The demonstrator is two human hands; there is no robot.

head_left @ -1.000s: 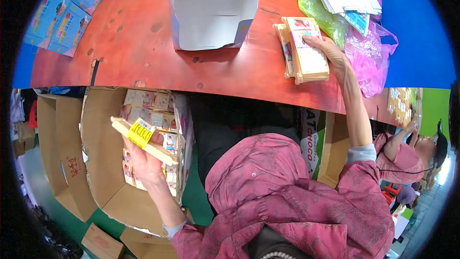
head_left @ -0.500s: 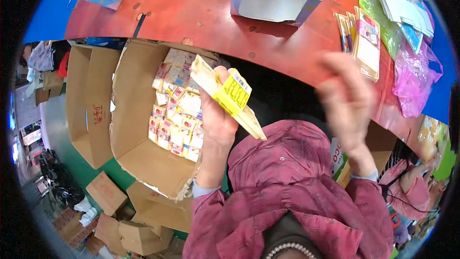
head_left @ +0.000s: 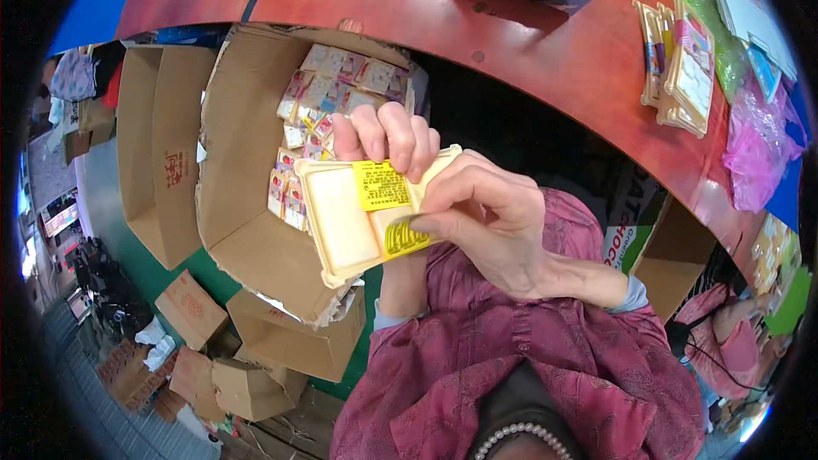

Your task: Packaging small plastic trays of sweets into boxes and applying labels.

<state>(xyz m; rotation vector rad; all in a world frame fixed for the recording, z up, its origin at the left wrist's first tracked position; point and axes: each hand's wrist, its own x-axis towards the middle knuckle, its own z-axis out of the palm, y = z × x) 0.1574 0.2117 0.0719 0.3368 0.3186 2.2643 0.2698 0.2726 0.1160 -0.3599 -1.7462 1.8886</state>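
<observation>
While the left hand (head_left: 396,138) holds the cream pack (head_left: 341,217), fingers curled over its far edge, the right hand (head_left: 498,230) stands narrowed, thumb against the yellow label (head_left: 381,186); whether it pinches anything cannot be told. The pack tilts before the pink jacket (head_left: 520,349), near the open carton (head_left: 243,136). It looks light, smooth and fairly stiff, probably easy to dent, so its rims seem the safest hold. Small dark lines and bolder characters fill the label; red characters mark the tall cardboard box (head_left: 166,136).
</observation>
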